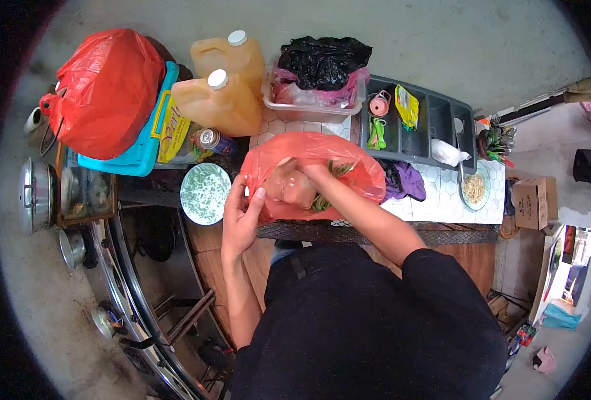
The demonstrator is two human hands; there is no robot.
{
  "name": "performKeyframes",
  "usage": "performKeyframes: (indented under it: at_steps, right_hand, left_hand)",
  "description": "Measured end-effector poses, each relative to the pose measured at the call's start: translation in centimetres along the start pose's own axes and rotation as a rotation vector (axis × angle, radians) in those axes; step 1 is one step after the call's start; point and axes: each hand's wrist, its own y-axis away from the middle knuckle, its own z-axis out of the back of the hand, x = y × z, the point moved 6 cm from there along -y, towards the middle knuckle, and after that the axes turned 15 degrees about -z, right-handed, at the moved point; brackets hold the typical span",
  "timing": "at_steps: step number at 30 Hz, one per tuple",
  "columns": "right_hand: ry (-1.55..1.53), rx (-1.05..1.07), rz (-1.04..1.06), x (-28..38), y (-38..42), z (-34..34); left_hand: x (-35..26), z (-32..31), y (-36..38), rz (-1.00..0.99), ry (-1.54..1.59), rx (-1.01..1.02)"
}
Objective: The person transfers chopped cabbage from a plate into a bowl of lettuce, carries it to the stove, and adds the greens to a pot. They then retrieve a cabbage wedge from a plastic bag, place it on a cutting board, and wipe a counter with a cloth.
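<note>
A red plastic bag [289,150] lies opened out on the tiled counter in front of me. My left hand [243,217] pinches its left edge between thumb and fingers. Inside the mouth of the bag is my right hand [317,175], its fingers hidden. Beside it sits a clear plastic bag [290,188] whose contents I cannot make out. Long green vegetables [322,202], perhaps beans, show under and behind my right wrist. Left of my left hand stands a green-and-white speckled plate [205,193].
Behind are yellowish jerrycans [222,103], a drink can [210,139], a plastic tub [315,110] holding bags, and a grey divided tray [415,143]. To the right are a purple cloth [409,181] and a plate of pale shreds [474,189]. A stove [125,267] stands left.
</note>
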Motion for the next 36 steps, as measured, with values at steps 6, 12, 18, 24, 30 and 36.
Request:
performKeyframes:
  at_steps: [6,12,18,24,30,36]
  right_hand:
    - [0.669,0.208,0.273,2.5,5.9,-1.7]
    - [0.87,0.13,0.258,4.6,7.8,3.2]
    - [0.961,0.086,0.268,3.9,10.1,12.4]
    - [1.035,0.024,0.274,5.3,9.5,15.5]
    - [1.087,-0.031,0.305,5.1,7.4,6.0]
    - [1.117,-0.06,0.34,4.2,5.9,1.4]
  left_hand:
    - [1.6,1.5,-0.2,-0.01,-0.091,0.01]
    - [0.8,1.9,0.2,-0.033,-0.025,-0.059]
    - [1.7,-0.3,1.3,0.058,0.016,-0.021]
    - [1.5,-1.6,1.0,0.078,-0.047,0.082]
    - [1.2,-2.1,0.8,0.027,0.005,0.123]
    - [1.3,-0.5,1.9,0.113,0.042,0.052]
